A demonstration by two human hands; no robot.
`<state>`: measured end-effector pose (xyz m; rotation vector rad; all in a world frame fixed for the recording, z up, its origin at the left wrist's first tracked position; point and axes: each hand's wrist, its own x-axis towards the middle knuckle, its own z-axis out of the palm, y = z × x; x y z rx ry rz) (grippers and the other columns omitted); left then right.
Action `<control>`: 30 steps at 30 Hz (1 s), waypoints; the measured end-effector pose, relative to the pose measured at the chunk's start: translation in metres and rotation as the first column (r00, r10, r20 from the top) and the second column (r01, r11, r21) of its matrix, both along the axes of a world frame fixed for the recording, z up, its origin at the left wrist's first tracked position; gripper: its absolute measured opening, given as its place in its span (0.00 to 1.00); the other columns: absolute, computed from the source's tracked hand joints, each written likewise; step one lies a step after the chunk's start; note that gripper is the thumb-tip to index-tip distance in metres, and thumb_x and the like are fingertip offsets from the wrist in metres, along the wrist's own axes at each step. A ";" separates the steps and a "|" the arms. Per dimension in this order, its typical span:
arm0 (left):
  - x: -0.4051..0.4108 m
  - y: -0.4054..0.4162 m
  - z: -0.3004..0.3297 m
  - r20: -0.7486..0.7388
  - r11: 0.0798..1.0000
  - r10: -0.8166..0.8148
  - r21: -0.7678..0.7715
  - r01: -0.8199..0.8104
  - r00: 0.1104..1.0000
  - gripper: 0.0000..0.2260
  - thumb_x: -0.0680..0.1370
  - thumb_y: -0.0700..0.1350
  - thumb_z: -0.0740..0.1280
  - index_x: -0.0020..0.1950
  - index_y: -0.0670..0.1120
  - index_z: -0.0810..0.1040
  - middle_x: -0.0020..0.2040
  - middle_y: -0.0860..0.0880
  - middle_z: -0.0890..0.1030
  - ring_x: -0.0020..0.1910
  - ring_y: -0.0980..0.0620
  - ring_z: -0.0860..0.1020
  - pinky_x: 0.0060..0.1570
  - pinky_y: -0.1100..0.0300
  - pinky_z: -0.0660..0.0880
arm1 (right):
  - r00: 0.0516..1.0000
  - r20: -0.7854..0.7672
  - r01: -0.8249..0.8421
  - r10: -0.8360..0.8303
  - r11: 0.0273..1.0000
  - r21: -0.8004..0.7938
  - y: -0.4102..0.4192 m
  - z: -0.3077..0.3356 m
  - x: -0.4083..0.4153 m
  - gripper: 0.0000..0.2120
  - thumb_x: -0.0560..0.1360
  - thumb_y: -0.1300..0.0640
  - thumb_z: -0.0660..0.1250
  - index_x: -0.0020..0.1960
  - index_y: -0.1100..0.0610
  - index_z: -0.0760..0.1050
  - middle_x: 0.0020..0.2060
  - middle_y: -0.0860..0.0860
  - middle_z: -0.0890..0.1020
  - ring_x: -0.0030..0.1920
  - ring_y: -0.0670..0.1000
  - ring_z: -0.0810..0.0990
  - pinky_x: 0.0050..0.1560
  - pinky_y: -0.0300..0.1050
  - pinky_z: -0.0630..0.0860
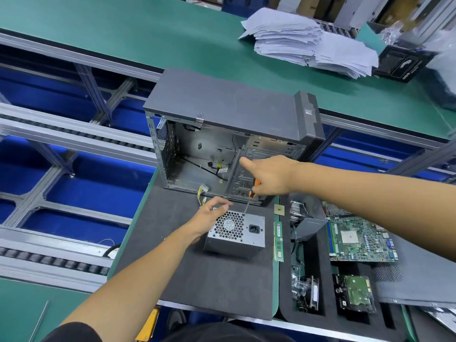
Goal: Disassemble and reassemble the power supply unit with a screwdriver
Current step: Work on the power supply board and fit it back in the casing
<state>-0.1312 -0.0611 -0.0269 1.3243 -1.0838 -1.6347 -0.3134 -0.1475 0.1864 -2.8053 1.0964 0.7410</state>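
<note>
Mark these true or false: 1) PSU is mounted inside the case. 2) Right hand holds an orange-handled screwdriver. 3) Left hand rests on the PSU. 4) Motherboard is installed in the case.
1) False. The power supply unit sits on the dark foam mat, outside the computer case.
2) True. The right hand holds the screwdriver, tip at the unit's top.
3) True. The left hand rests on its far corner.
4) False. The motherboard lies on the right.

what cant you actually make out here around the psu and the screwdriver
Head view only:
- Screwdriver handle: mostly hidden inside the right hand.
- Screw under its tip: too small to tell.
- Power supply unit far-left edge: covered by the left hand.
- Its cables: partly hidden behind that hand.
</note>
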 end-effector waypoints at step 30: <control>0.003 -0.002 0.016 0.068 0.992 -0.124 0.029 0.122 0.990 0.06 0.84 0.50 0.65 0.58 0.56 0.80 0.64 0.54 0.77 0.67 0.53 0.71 0.66 0.54 0.66 | 0.898 0.239 0.361 -0.371 0.929 0.084 0.027 -0.015 0.030 0.13 0.76 0.58 0.63 0.37 0.49 0.62 0.32 0.49 0.73 0.34 0.54 0.75 0.31 0.44 0.66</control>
